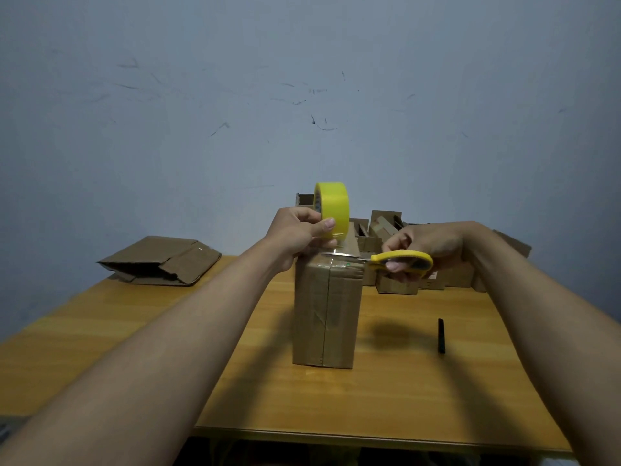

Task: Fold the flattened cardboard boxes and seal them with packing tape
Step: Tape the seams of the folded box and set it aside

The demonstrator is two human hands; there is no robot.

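Here is the folded cardboard box (327, 311) standing upright in the middle of the wooden surface (420, 391), its near face showing a taped centre seam running top to bottom. The left hand (297, 235) is up at the box's top edge, its grip curled round the yellow tape roll (332, 208), thumb pressed flat against the roll's outer face, and the roll is held on edge just above the box top. A short strip of clear tape stretches from the roll down onto the box. In comes the right hand (426, 245) from the right, fingers threaded through the yellow handles of the scissors (379, 258), and the steel blades reach leftward across the top of the box, right under the roll and at the stretched tape. How far the blades are parted cannot be told. Off to the left, by the wall, lies a stack of flattened cardboard boxes (161, 260). Behind the upright box and to the right, a cluster of small assembled boxes (386, 230) sits along the back edge. A slim black object (441, 335) lies on the surface to the right of the box, well apart from it.
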